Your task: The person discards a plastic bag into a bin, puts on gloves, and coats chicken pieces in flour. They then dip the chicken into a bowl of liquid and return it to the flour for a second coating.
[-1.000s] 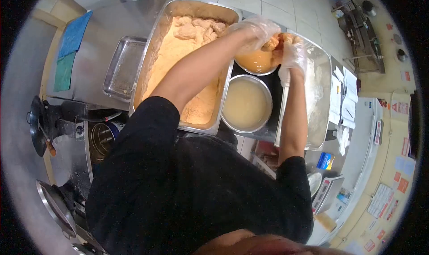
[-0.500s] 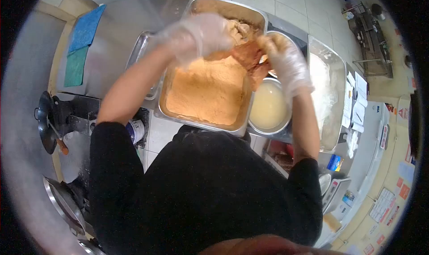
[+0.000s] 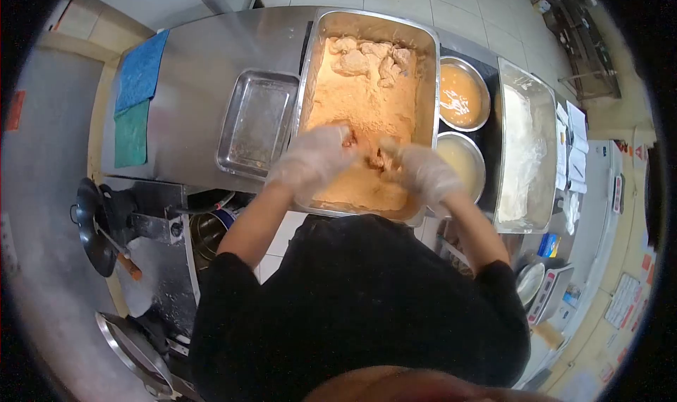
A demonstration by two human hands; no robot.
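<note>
Both gloved hands grasp the chicken piece (image 3: 367, 154) between them: left hand (image 3: 316, 159), right hand (image 3: 423, 171), low in the breading pan (image 3: 423, 70) at frame centre. It likely handles soft, wet and slippery, best cupped underneath. Its long axis seems to run left-right; orientation is hard to tell. Coated pieces (image 3: 370, 58) sit at the pan's top.

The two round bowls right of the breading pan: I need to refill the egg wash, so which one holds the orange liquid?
The far bowl, beside the pan's far end, holds orange liquid. The near bowl, by the right hand, holds pale yellowish liquid.
</note>
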